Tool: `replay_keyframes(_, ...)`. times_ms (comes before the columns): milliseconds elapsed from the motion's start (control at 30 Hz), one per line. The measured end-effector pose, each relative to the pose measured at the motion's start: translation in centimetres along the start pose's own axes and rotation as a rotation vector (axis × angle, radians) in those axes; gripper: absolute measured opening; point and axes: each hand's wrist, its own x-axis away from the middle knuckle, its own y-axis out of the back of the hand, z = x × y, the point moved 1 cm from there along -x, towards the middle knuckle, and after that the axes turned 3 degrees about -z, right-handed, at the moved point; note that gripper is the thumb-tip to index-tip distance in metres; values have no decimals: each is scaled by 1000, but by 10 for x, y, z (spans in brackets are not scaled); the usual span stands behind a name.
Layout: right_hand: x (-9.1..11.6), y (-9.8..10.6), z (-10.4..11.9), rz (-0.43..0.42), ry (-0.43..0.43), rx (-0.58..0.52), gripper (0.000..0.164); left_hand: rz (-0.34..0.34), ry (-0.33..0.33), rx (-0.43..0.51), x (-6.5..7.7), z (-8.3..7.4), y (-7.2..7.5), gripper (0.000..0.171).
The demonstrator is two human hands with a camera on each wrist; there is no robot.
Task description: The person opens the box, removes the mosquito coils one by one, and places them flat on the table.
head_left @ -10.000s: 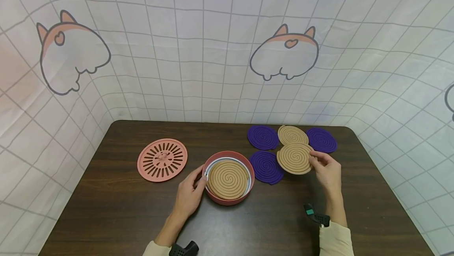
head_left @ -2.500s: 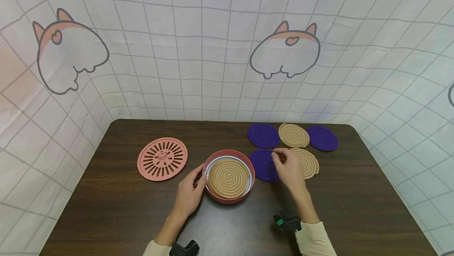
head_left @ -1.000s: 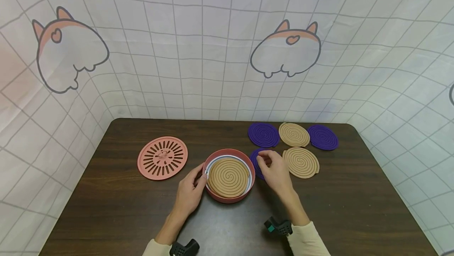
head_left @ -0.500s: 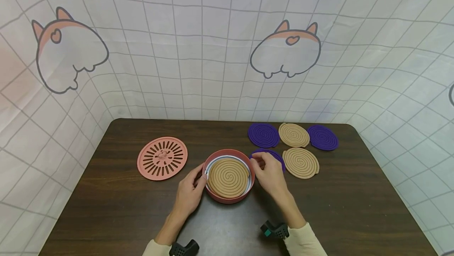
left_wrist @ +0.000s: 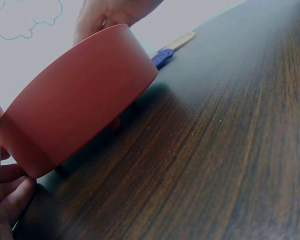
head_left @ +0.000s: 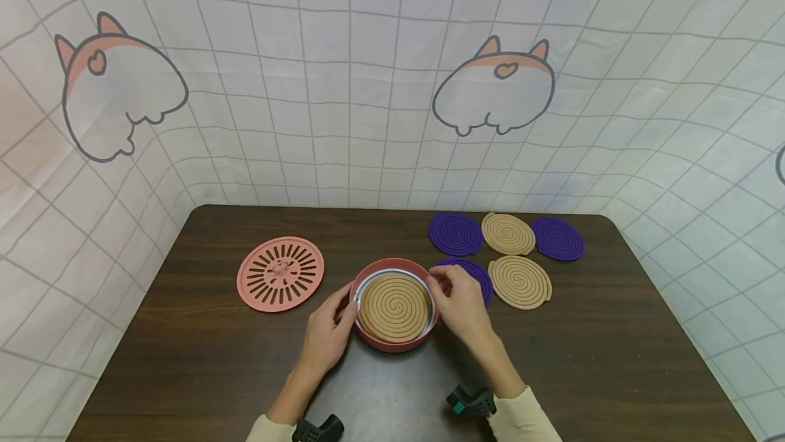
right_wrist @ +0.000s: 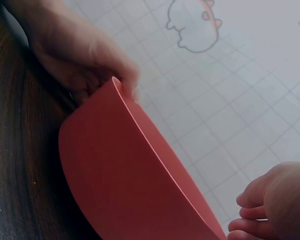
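A round red mosquito coil box (head_left: 392, 350) stands on the table with its top uncovered. Inside it lies a tan mosquito coil (head_left: 394, 307), a white-and-blue band showing around it. My left hand (head_left: 327, 333) grips the box at its left rim, thumb over the edge and fingers against the outer wall. My right hand (head_left: 460, 302) is at the opposite rim, fingers loosely bent, fingertips right at the edge; in the right wrist view nothing shows between them. Partly hidden behind this hand is a purple coil (head_left: 483, 280).
To the left lies the pink slotted lid (head_left: 280, 274). Further coils lie at the back right: a purple coil (head_left: 455, 233), a tan coil (head_left: 508, 233), another purple coil (head_left: 557, 238) and a nearer tan coil (head_left: 520, 282). A gridded curtain (head_left: 343, 122) surrounds the table.
Ten seconds ago my right hand held a tan coil, which now lies among the others. Since then it has passed leftward over the near purple coil to the box rim. My left hand has stayed put.
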Motion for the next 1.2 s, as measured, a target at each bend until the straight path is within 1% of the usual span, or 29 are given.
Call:
replay_keyframes(333,4,-3,5,13,47,38,10,-7,-7,-5,0,0,0,38)
replay_keyframes(633,7,-5,11,36,87,97,13,-4,3,5,1,-1,0,38)
replay_keyframes(833,8,-8,13,48,110,167,14,-2,-2,15,0,-1,0,38)
replay_keyframes(1000,9,-12,13,82,147,236,15,-3,-6,10,0,0,0,39)
replay_keyframes(1200,10,-14,14,97,190,280,16,-1,2,14,0,0,0,38)
